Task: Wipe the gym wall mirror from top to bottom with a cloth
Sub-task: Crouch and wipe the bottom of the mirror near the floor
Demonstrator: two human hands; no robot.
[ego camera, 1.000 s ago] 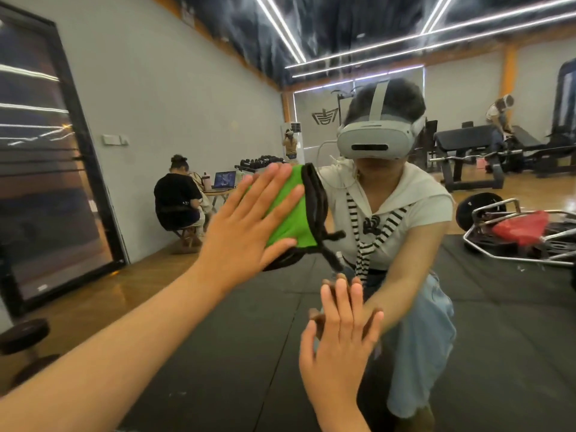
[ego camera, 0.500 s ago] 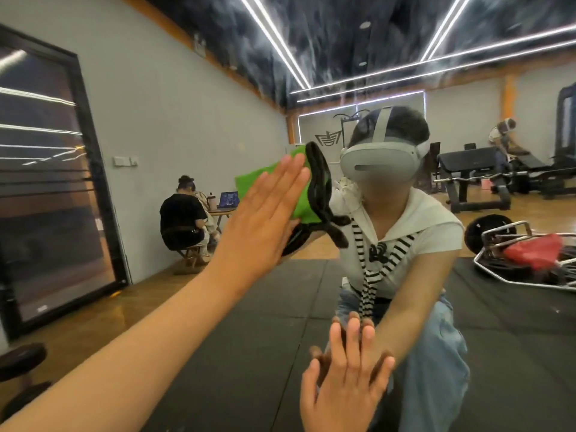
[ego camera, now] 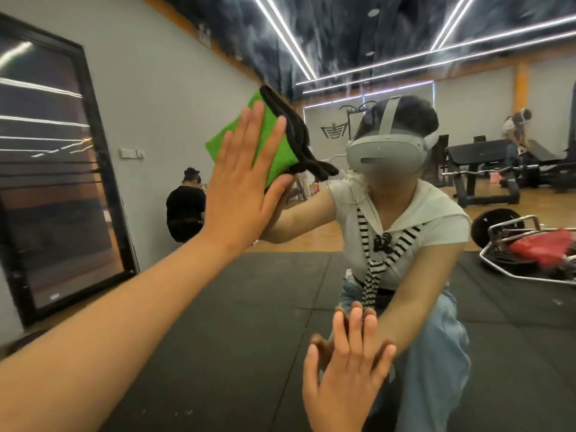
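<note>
The big gym mirror [ego camera: 218, 307] fills the whole view, so I cannot see its edges or corners. In the glass I can see the person [ego camera: 402, 232] bending toward it, with a grey headset [ego camera: 386, 154] on.

The left hand [ego camera: 241, 182] is held up high and pushed out to the left part of the glass. Its fingers are straight and spread. They press flat on the cloth and do not curl round it.

The cloth [ego camera: 268, 151] is green with a black edge. It sits between that flat hand and the glass, above the level of the person's shoulders in the mirror.

The right hand [ego camera: 346, 378] is low down, near the bottom of the view. It is flat on the glass too, fingers straight, and holds nothing. I think it is there to lean on.

A moment ago the cloth was lower, about chest high. Now it has slid up and a bit to the left. The right hand has stayed down low.

I think this means the cloth is going toward the top of the mirror, so the wipe down can start from there. Most of the glass probably still needs wiping.
</note>
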